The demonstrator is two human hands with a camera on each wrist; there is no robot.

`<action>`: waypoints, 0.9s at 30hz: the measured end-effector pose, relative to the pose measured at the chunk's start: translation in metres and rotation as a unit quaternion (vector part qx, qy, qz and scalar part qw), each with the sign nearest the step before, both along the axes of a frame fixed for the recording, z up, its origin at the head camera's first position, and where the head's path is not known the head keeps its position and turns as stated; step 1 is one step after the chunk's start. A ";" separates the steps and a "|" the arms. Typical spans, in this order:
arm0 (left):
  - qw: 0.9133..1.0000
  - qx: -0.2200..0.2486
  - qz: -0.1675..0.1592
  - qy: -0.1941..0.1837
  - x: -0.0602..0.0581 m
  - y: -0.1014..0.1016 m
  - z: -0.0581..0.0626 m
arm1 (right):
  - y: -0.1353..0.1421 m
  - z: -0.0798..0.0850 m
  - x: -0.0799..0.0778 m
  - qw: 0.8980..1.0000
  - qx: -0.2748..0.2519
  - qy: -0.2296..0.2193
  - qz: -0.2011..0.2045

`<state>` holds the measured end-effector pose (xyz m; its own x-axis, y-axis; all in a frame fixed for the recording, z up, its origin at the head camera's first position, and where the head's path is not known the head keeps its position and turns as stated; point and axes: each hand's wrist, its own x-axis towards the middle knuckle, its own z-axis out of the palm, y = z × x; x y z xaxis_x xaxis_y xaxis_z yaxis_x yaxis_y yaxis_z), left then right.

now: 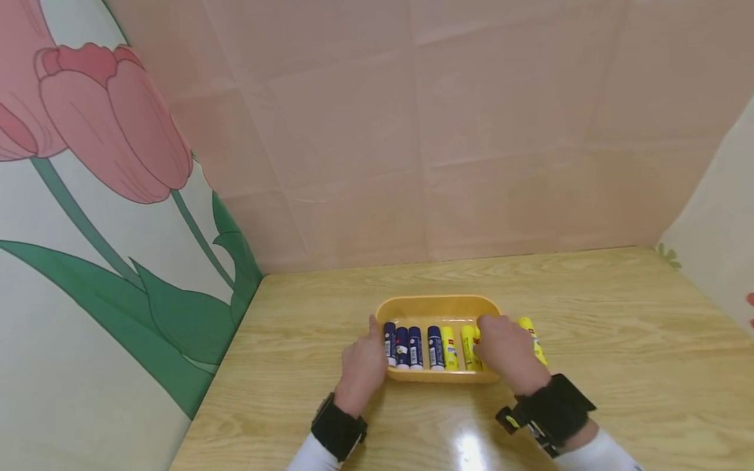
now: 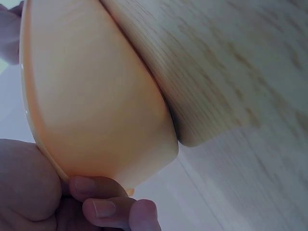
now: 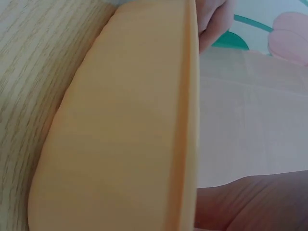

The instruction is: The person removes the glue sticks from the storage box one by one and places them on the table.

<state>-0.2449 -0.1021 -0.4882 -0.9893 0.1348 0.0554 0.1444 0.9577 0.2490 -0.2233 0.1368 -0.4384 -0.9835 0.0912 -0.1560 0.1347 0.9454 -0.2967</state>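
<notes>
My left hand (image 1: pixel 364 360) grips the left end of an orange-yellow plastic basket (image 1: pixel 436 376), fingers curled against its outer wall in the left wrist view. Inside, several dark blue glue sticks (image 1: pixel 415 347) stand in a row at the left, with yellow glue sticks (image 1: pixel 449 348) to their right. My right hand (image 1: pixel 509 343) reaches over the basket's right end, its fingers around a yellow glue stick (image 1: pixel 476 340) that it partly hides. Another yellow glue stick (image 1: pixel 533 340) shows just right of that hand, outside the basket. The right wrist view has mostly the basket's outer wall (image 3: pixel 120 120).
The basket sits on a wood-grain table (image 1: pixel 283 405). A pinkish sheet (image 1: pixel 412 131) hangs behind the table's far edge. A panel with large tulips (image 1: pixel 118 124) borders the left side, and a pale panel (image 1: pixel 715 222) borders the right.
</notes>
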 end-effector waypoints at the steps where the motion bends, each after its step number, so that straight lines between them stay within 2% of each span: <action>1: 1.000 0.001 0.000 0.001 0.000 0.000 0.000 | 0.000 -0.001 0.000 1.000 0.003 0.001 0.003; 11: 1.000 -0.005 -0.005 0.011 -0.001 0.000 -0.001 | 0.000 -0.010 -0.006 0.999 0.024 0.019 0.029; 23: 1.000 -0.004 -0.005 0.017 0.003 -0.003 -0.004 | 0.002 -0.022 -0.014 0.998 0.028 0.046 0.033; 27: 1.000 -0.001 -0.009 0.018 0.005 -0.003 -0.002 | 0.003 -0.023 -0.017 0.998 0.031 0.038 0.026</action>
<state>-0.2394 -0.1052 -0.4899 -0.9842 0.1519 0.0907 0.1697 0.9554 0.2415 -0.2400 0.1396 -0.4612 -0.9961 0.0461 -0.0757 0.0633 0.9675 -0.2449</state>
